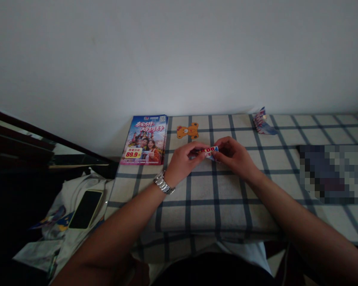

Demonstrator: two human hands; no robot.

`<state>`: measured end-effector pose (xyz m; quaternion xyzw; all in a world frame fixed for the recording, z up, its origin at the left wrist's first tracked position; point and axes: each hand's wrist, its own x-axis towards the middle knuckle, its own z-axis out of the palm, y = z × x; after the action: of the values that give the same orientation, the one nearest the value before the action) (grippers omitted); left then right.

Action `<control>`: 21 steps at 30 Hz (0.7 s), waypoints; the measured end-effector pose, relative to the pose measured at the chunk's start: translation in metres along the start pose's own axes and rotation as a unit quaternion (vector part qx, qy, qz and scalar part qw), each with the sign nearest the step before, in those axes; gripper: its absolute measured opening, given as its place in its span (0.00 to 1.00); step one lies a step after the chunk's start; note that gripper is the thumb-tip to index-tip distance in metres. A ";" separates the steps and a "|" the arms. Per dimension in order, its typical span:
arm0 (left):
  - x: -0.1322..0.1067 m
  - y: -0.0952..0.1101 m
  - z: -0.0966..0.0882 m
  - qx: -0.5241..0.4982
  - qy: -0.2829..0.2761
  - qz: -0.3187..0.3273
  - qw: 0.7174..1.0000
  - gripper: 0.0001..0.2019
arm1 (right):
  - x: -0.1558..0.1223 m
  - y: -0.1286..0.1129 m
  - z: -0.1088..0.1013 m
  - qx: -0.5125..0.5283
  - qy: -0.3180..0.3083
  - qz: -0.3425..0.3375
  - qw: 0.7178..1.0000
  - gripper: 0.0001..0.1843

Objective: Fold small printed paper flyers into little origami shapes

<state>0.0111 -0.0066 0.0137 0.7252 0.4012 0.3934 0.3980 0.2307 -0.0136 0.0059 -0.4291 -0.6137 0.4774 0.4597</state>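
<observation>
The left hand (183, 158) and right hand (236, 157) pinch the folded paper (209, 150), probably light, easily creased, best held by its ends.

Head-worn view, forward and down

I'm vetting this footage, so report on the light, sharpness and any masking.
Head view: dim light, lower left corner nearly black; head view: pixel blocks mask a patch at right of the checked tablecloth; head view: the flyer shows a readable large price, the held paper only partial print.
</observation>
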 end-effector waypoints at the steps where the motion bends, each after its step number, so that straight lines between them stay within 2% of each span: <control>1: 0.000 0.000 0.000 -0.007 -0.001 -0.004 1.000 0.08 | 0.000 0.000 0.000 0.005 -0.002 0.002 1.000 0.17; 5: 0.000 0.000 -0.002 -0.023 -0.002 -0.006 1.000 0.08 | -0.002 0.002 0.000 0.013 -0.008 0.014 1.000 0.19; 10: 0.001 0.003 -0.002 -0.044 0.001 0.000 0.999 0.08 | -0.003 -0.004 0.001 -0.043 -0.020 0.042 0.998 0.16; 21: 0.001 0.000 -0.001 -0.063 0.005 0.004 0.998 0.08 | -0.005 -0.012 0.001 -0.057 -0.011 0.037 0.998 0.17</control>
<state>0.0110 -0.0053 0.0144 0.6986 0.3746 0.4231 0.4390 0.2297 -0.0205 0.0167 -0.4722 -0.6285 0.4630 0.4095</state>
